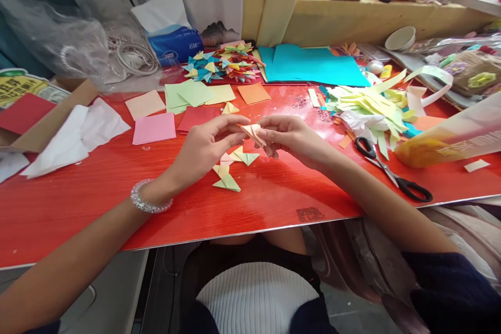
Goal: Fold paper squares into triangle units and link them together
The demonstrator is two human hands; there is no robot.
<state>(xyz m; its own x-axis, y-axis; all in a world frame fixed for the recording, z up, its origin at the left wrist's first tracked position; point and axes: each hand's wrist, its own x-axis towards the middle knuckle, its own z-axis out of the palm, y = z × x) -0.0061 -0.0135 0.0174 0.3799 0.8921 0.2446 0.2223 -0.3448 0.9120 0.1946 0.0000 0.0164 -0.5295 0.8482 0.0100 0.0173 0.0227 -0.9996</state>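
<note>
Between my two hands, above the red table (274,188), is a small folded piece of peach paper (253,134). My left hand (209,141), with a clear coiled band at the wrist, pinches its left end between thumb and fingers. The fingers of my right hand (291,138) are closed on its right side; some of them are hidden behind it. Just below lie several folded paper pieces (228,182) in pale green, yellow and pink. A yellow folded piece (230,108) rests behind my left fingers.
Square paper sheets (154,129) lie at the back left. Behind them are a pile of folded pieces (223,62) and blue sheets (313,65). Paper strips (368,107), black-handled scissors (391,172) and a plastic bag (450,133) are at right. A tissue pack (172,44) stands at back left.
</note>
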